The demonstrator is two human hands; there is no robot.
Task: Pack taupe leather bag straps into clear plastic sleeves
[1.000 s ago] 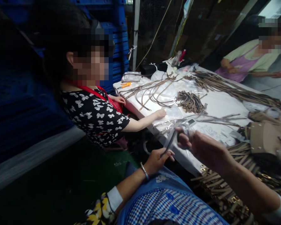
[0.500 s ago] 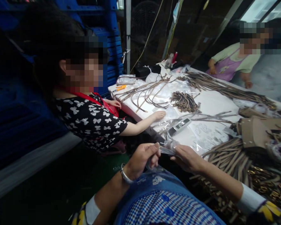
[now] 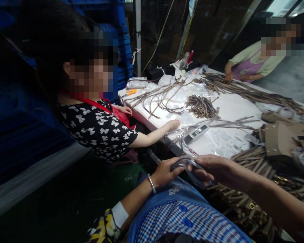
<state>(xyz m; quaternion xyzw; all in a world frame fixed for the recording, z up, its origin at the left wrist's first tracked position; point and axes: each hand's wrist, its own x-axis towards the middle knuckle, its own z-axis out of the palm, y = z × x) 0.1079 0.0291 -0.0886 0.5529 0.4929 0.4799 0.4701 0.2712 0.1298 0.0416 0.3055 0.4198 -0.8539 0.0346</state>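
Clear, creased plastic formed the glossy wrapper, darkly streaked along its curve and located near the table. The left hand and right hand were clamped on opposite ends.

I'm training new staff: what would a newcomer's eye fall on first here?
Likely the bold black-and-white top on the person at picture left. Then perhaps the bundle of brown straps on the white table. At front centre, the wearer's left hand and right hand hold clear plastic.
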